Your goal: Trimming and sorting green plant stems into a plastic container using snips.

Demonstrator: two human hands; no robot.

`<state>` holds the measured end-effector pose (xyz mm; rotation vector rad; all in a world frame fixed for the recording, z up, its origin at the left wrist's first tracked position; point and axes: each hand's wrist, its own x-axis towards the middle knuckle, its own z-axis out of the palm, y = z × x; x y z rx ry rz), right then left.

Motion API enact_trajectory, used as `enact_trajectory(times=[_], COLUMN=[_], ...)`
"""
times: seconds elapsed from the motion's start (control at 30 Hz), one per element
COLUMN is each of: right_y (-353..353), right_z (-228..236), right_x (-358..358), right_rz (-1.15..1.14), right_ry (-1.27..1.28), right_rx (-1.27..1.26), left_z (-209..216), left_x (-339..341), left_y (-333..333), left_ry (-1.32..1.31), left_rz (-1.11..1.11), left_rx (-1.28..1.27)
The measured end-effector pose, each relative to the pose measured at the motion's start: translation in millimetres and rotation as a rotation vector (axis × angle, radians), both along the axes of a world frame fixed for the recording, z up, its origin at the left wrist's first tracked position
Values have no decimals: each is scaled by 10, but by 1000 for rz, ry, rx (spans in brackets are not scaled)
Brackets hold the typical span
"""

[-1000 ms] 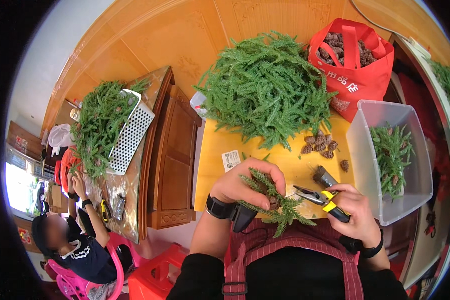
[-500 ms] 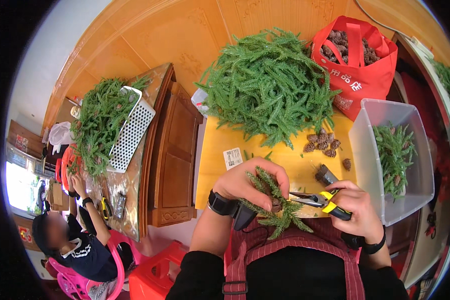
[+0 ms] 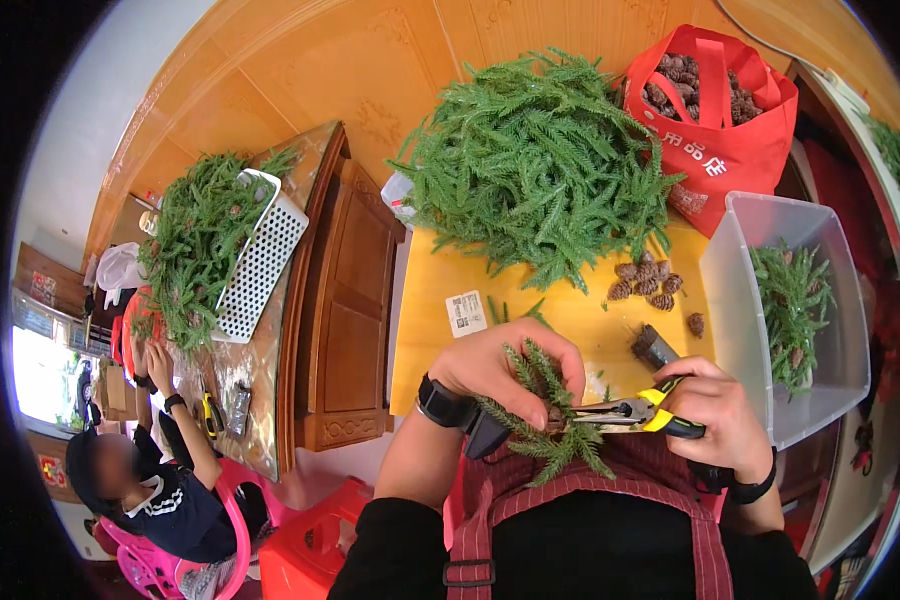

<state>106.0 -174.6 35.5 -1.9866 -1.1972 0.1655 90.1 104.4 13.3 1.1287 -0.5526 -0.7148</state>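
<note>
My left hand (image 3: 510,372) is closed on an artificial pine sprig (image 3: 570,452), its green needles spreading above and below the fingers. A small brown pine cone (image 3: 556,420) shows in the sprig's middle, partly behind my thumb. In my right hand (image 3: 722,418) are long-nose pliers (image 3: 625,412) with yellow and black handles. Their tips reach the sprig beside the cone; what lies between the jaws is too small to make out. Just beyond my right hand is a dark bundle of thin pieces in a wrapper (image 3: 654,346).
On the yellow table (image 3: 420,300) are a big heap of green sprigs (image 3: 545,165) and several loose pine cones (image 3: 650,280). A red bag (image 3: 725,160) of cones stands behind a clear bin (image 3: 740,290) holding finished-looking sprigs. Leftward, a person (image 3: 185,500) works near a white perforated basket (image 3: 262,270).
The pliers have shifted slightly left, bringing their tips against the sprig beside the cone. Their jaws look closer together. My left hand has barely moved and keeps its hold.
</note>
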Motion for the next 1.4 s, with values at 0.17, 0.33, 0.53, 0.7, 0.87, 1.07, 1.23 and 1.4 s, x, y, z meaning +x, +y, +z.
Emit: enact_trajectory(times=[0.17,0.33,0.53,0.7,0.87,1.07,1.23,1.4], right_y=[1,23,6,38,59,82,99,107], right_z=[-18,-36,-85,-114,-124,-100,-79,-41], right_x=[-3,1,-43,-52,-53,-53,-61,-96], right_rz=[1,12,-72,-134,-211,-269,-324,-385], right_ry=[-21,-34,-60,-101,-90,-96,-88,11], right_rx=[-4,31,49,99,116,100,79,47], left_z=[33,-19,36,225,430,413,299,219], left_x=[-5,10,-31,-106,-220,-292,-315,-275], left_y=[-18,-6,-9,-50,-145,-269,-428,-439], left_ry=[55,-60,-43,-84,-292,-683,-1061,-1127], left_rz=[12,12,124,304,573,805,1002,1072], left_rx=[-5,-31,9,116,370,530,697,739])
